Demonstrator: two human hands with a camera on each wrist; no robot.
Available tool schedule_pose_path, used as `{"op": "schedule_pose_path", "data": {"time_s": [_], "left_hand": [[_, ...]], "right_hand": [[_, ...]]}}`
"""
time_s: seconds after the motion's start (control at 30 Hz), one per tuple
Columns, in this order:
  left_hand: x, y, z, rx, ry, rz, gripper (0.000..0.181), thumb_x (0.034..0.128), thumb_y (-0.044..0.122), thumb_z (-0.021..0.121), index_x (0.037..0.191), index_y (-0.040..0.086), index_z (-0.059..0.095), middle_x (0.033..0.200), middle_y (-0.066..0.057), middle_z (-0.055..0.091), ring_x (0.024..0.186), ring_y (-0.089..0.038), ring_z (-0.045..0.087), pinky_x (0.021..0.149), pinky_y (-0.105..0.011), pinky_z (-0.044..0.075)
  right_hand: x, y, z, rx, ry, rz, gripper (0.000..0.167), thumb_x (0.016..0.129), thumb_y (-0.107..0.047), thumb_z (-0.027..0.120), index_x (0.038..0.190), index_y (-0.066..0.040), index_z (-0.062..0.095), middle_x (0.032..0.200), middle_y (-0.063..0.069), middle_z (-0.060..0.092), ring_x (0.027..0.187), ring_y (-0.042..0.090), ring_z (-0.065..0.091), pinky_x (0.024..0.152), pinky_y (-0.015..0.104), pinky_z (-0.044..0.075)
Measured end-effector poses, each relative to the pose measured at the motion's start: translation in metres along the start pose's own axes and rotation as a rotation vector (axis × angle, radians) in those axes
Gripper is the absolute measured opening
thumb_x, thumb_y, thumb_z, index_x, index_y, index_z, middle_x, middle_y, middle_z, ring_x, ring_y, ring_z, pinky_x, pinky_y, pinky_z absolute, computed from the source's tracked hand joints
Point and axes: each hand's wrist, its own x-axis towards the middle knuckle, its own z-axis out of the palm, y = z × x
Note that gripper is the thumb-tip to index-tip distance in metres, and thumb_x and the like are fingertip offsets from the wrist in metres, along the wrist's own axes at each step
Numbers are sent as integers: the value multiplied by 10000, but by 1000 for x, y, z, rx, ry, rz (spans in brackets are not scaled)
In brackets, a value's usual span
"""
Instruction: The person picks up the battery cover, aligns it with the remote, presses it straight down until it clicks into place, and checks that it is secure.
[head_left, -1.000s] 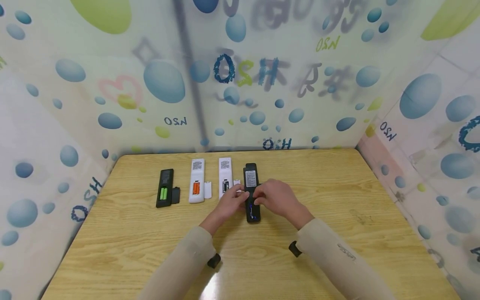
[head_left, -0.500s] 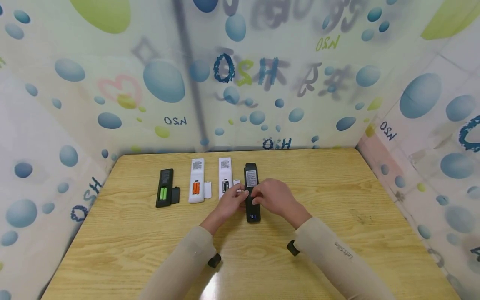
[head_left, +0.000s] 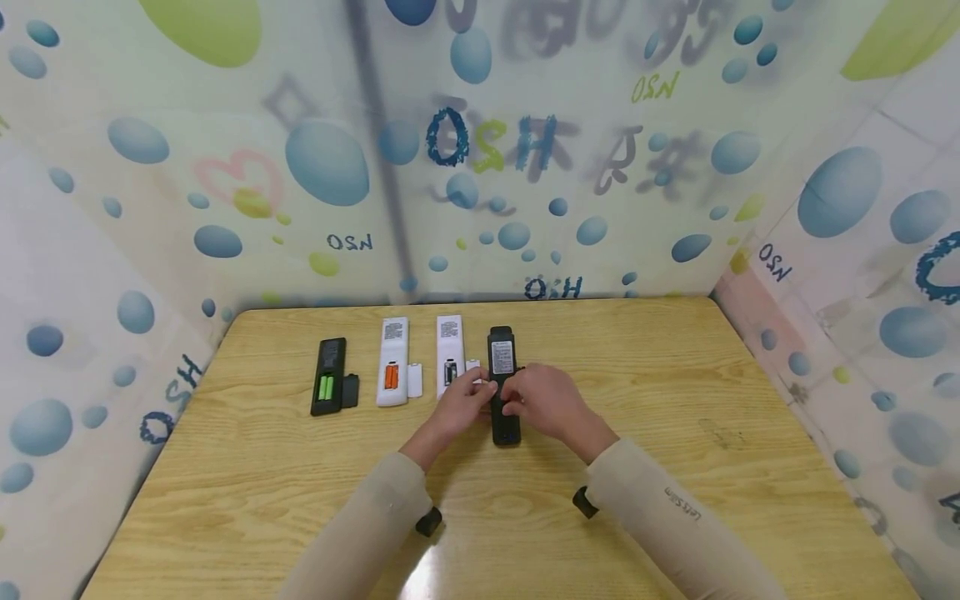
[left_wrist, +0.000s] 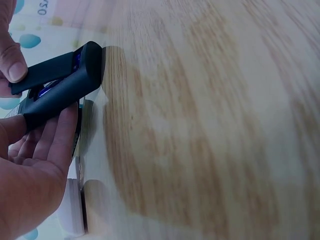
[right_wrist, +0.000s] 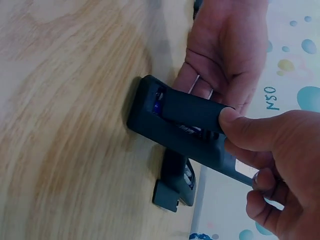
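A black remote control [head_left: 505,429], label side up, is gripped by my left hand [head_left: 459,400] along its left side. Its lower end is raised off the table in the wrist views. My right hand [head_left: 551,400] pinches the black battery cover [right_wrist: 195,110] between thumb and fingers. One end of that cover sits over the battery compartment, and the pinched end is tilted up. Blue batteries [right_wrist: 157,107] show at the compartment's end and under the cover. The left fingers [left_wrist: 52,142] support the remote from beneath.
Left of the hands lie a black remote with green batteries [head_left: 327,383], a white remote with orange batteries [head_left: 393,333] and another white remote [head_left: 450,329], covers beside them. Another black remote [right_wrist: 175,165] and its cover [right_wrist: 166,195] show beyond the held one. A patterned wall [head_left: 517,208] borders the table.
The battery cover has come down over the compartment, hiding the blue batteries from the head view. My right hand has shifted slightly left, while my left hand keeps its hold.
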Motion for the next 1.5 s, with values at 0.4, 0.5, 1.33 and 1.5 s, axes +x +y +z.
{"op": "schedule_pose_path", "data": {"time_s": [0.4,0.5,1.33,1.5], "left_hand": [[1,-1,3,8,39,23,176,1013,174,521,1129,47,560,1031,-165,721,835,-163,683,752,-385,601],[1,-2,3,9,36,20,178,1015,173,517,1132,45,559,1041,-168,720,840,-163,687,753,-380,602],[1,-2,1,-3,10,28,199,1022,184,506,1158,50,560,1108,-185,709,918,-204,697,822,-425,592],[0,-2,1,0,8,39,191,1023,177,502,1154,48,554,1071,-176,713,893,-197,699,805,-418,595]], "right_hand": [[-6,2,11,-57,69,-53,105,839,-303,765,879,-208,746,833,-71,702,745,94,555,687,261,495],[-7,2,12,-32,80,-45,100,835,-292,769,876,-205,744,832,-68,696,756,97,558,690,266,496],[-10,3,20,3,99,11,224,827,-309,771,960,-186,639,841,-57,635,761,91,529,707,256,510],[-11,7,17,29,109,77,227,848,-343,750,973,-184,647,864,-49,672,763,90,559,707,269,515]]}}
